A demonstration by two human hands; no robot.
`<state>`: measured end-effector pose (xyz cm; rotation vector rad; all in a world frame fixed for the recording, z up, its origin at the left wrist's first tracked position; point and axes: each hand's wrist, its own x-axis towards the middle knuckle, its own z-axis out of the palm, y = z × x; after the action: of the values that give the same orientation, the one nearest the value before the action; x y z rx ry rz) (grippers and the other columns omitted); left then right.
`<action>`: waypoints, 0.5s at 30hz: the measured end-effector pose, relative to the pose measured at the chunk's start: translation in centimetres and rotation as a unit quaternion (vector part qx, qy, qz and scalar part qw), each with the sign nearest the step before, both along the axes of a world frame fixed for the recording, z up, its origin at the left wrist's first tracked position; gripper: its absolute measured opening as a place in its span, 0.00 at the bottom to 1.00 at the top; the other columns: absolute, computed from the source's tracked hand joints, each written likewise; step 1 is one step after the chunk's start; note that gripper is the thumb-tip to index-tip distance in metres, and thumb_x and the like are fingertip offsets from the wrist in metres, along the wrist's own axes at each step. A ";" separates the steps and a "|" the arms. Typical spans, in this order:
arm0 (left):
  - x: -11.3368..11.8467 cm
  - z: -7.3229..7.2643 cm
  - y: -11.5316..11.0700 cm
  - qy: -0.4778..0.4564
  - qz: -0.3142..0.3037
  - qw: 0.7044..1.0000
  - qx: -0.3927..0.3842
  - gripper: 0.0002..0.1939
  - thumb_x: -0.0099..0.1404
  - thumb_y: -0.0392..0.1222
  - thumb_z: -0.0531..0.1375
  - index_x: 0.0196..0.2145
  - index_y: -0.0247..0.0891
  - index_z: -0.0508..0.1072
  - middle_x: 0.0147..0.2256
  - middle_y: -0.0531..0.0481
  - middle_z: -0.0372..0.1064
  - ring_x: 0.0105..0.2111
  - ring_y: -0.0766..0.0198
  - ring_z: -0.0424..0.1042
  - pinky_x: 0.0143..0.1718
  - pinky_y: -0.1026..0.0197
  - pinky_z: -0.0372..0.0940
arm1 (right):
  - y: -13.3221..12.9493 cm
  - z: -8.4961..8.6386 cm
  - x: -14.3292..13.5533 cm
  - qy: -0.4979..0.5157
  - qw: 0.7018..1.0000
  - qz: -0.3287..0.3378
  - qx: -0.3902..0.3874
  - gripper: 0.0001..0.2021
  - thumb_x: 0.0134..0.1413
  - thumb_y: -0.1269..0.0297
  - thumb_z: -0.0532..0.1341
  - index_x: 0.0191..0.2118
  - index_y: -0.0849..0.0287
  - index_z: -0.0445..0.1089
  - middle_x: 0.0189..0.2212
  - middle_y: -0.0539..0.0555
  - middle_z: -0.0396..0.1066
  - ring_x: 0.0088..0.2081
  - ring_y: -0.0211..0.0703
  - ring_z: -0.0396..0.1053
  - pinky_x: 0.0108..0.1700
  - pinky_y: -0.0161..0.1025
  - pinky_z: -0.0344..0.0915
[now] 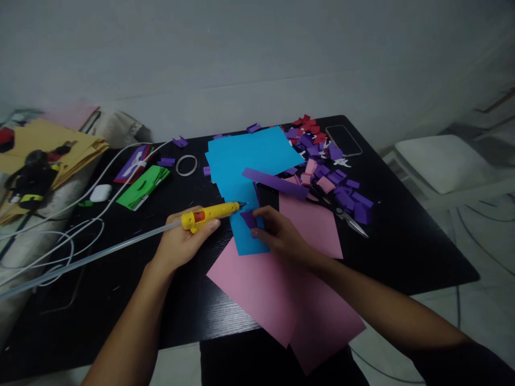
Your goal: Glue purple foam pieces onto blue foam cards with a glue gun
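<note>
My left hand (179, 241) is wrapped round a yellow hot glue gun (213, 213), its nozzle pointing right. A long clear glue stick (120, 246) trails out of its back toward the left edge. Just right of the nozzle, my right hand (281, 231) pinches a small purple paper piece (250, 222) over the blue paper strip (245, 242). The nozzle tip is close to this piece; whether they touch I cannot tell. A longer purple paper strip (277, 183) lies beyond my right hand. Pink paper sheets (257, 289) lie under the blue strip and my right hand.
Blue sheets (249, 153) lie at the back of the black table (402, 252). Purple, pink and red scraps (322, 171) heap at the right, by scissors (354, 224). Left are a tape ring (186, 165), a green packet (142, 186), a white case (100, 193) and loose white cables (72, 241).
</note>
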<state>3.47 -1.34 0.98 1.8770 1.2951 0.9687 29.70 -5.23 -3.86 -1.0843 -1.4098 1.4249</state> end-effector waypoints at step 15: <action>-2.0 0.8 1.2 0.257 0.042 0.962 0.081 0.11 0.66 0.48 0.62 0.42 0.41 0.77 0.39 0.46 0.75 0.36 0.55 0.74 0.37 0.56 0.67 | 0.8 0.8 0.3 0.145 0.984 -0.020 -0.099 0.34 0.53 0.55 0.75 0.59 0.46 0.57 0.44 0.52 0.75 0.40 0.46 0.76 0.38 0.43 0.75</action>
<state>1.51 -0.11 1.82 2.3183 1.6405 0.6605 30.01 -4.45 -3.08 -0.9726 -1.0521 1.6455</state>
